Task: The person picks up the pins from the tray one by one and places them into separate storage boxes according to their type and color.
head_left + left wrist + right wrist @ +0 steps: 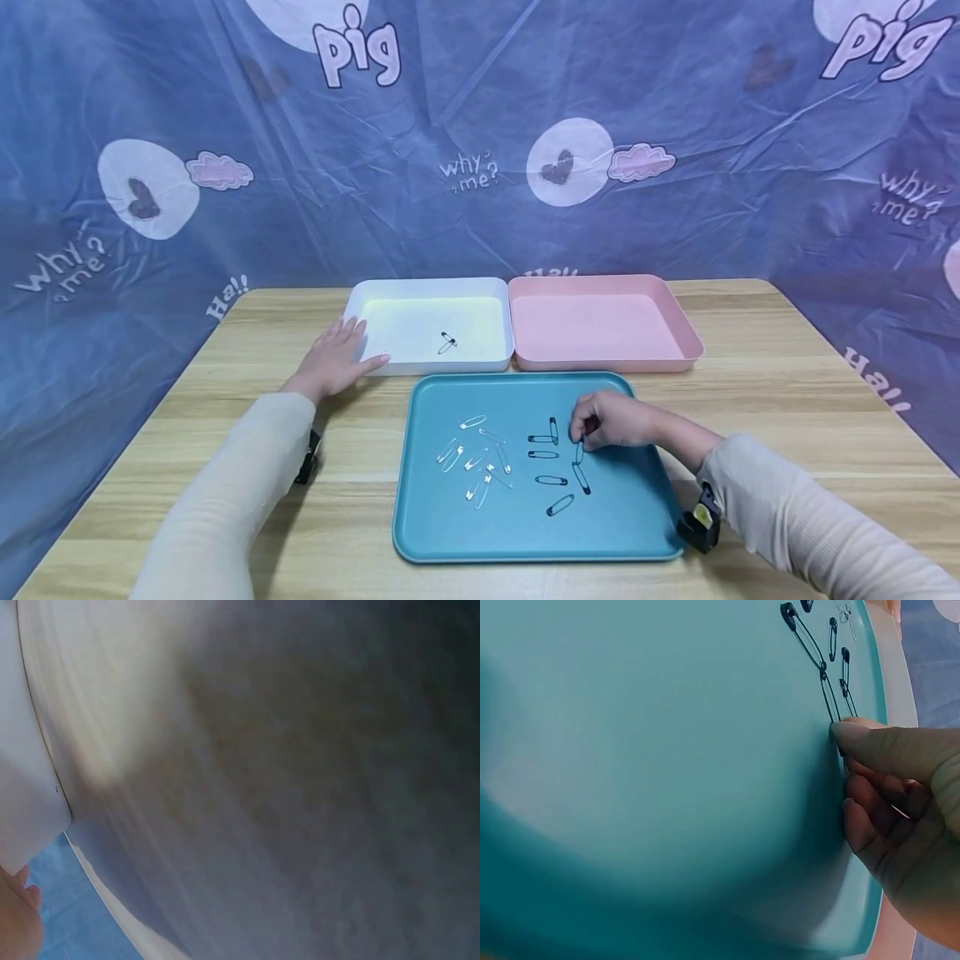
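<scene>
My right hand (611, 419) is over the right half of a teal tray (480, 537), pinching a black safety pin (830, 697) at its head between thumb and index finger. The pin's coil end meets another black safety pin (581, 479) lying on the tray. Several more black safety pins (551, 480) lie to the left of this hand. Silver safety pins (472, 422) are scattered over the tray's left half. With fingers spread, my left hand (330, 360) rests at the left front corner of a white tray (435, 367), which holds black safety pins (447, 338).
A pink tray (607, 365) stands against the white tray's right side, behind the teal tray. All three are on a wooden table (337, 517). A blue printed cloth (420, 225) hangs behind the table's back edge.
</scene>
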